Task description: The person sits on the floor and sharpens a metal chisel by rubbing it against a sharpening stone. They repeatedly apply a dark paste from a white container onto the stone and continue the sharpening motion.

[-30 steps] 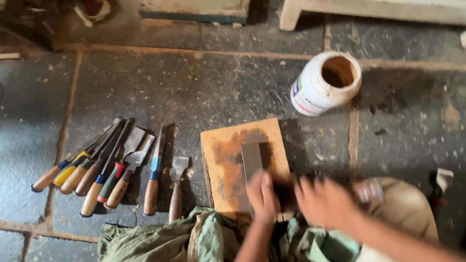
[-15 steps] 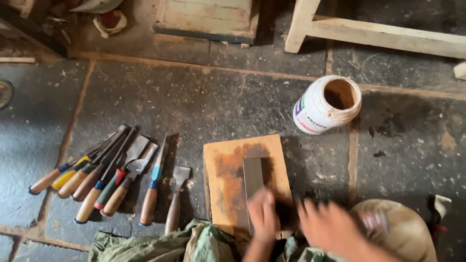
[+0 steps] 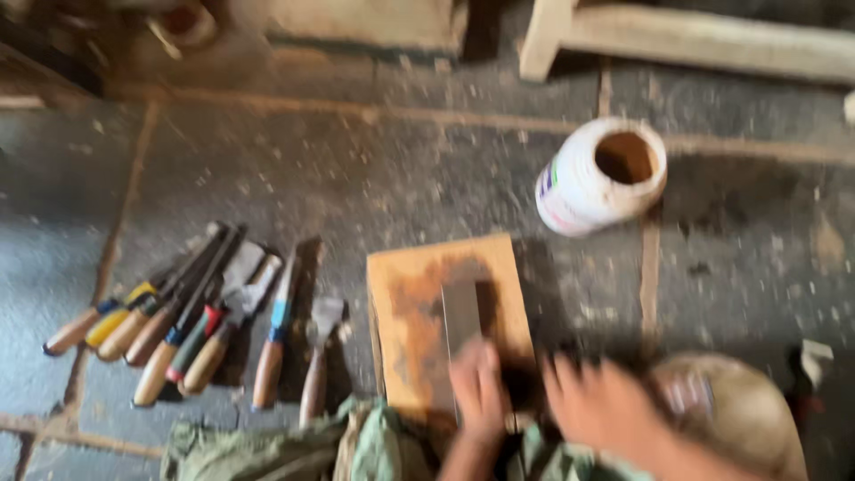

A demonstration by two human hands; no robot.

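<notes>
A grey sharpening stone point(image 3: 461, 313) lies lengthwise on a stained wooden board point(image 3: 405, 294) on the stone floor. My left hand point(image 3: 479, 390) rests on the near end of the stone, fingers pressed down on it. My right hand point(image 3: 598, 403) is just right of the board's near corner, blurred, fingers spread; I cannot tell whether it holds anything. Between the two hands there is a dark shape too blurred to name.
Several wooden-handled chisels point(image 3: 178, 325) lie in a row left of the board. A white plastic jar point(image 3: 601, 178) stands open to the upper right. Green cloth point(image 3: 267, 450) is bunched at the bottom. A tan rounded object point(image 3: 748, 410) sits at right; wooden furniture legs point(image 3: 543, 36) at top.
The view has shifted downward, so the floor objects sit higher in frame. My hands have stayed at the board's near end, with the right hand still moving.
</notes>
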